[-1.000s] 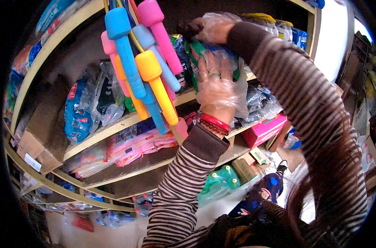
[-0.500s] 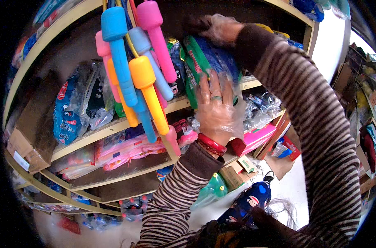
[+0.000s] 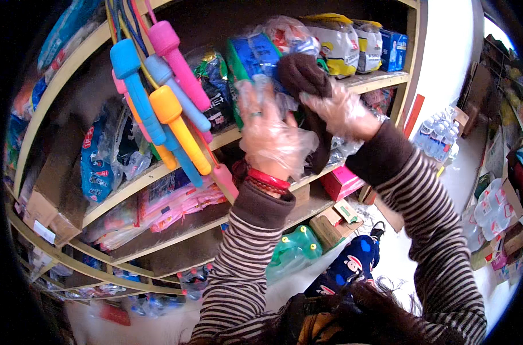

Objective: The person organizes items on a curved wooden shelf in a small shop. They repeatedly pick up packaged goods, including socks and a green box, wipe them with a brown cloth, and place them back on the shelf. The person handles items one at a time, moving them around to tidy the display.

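Both of my hands wear thin clear plastic gloves. My right hand grips a dark brown cloth, which bunches above the fingers and hangs down over the shelf edge. To its left, my left hand has its fingers stretched out, slightly blurred, against the lower part of a blue and green plastic package. The package stands on the shelf, and my hand hides part of it. A dark bag is beside its left side. A crinkled clear and red bag lies behind the cloth.
Colourful jump rope handles dangle before the shelf on my left. Yellow and white packs and a blue box stand at the right end. Pink packages fill a lower shelf. Bottled water stands on the floor.
My right hand has come down and toward me with the brown cloth, away from the package's top. My left hand has shifted slightly left. The view has turned, showing more of the right shelf end.
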The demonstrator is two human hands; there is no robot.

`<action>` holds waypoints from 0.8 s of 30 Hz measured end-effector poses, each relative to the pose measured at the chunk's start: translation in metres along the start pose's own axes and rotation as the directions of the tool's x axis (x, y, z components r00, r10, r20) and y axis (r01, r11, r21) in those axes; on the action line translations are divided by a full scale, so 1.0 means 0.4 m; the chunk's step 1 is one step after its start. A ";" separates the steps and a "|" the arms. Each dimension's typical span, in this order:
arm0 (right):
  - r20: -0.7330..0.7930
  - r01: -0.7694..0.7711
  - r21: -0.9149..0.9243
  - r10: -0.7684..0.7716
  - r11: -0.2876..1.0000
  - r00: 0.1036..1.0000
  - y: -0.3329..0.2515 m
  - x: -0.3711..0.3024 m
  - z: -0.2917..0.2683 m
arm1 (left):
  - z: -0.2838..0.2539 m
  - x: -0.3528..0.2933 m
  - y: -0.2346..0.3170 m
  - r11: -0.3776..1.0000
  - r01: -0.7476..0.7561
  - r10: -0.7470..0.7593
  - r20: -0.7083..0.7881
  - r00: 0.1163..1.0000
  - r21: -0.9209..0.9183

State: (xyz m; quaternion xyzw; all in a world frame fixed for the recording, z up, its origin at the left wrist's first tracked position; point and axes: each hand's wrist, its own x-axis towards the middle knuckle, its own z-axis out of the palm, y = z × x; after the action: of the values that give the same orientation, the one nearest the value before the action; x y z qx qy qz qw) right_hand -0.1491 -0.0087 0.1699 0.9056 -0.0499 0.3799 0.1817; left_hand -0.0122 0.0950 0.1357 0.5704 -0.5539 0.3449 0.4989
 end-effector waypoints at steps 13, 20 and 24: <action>0.610 -0.212 0.785 0.669 -0.582 0.424 -0.501 -0.526 0.226 | -0.025 0.174 0.077 0.841 0.307 -0.427 0.198 0.882 0.445; 0.758 0.048 0.618 0.610 -0.785 0.229 -0.598 -0.648 0.201 | -0.038 0.109 -0.040 0.936 0.025 -0.057 0.081 0.995 0.352; 0.677 0.141 0.669 0.677 -0.730 0.289 -0.583 -0.659 0.175 | -0.119 -0.037 -0.006 0.992 -0.092 0.077 -0.155 0.985 -0.088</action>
State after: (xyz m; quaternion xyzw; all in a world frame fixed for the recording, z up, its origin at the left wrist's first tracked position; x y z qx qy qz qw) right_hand -0.2349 0.1695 -0.1292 0.2379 -0.1563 0.4732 -0.8337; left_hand -0.0046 0.1441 0.1340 0.4941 -0.5540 0.3814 0.5509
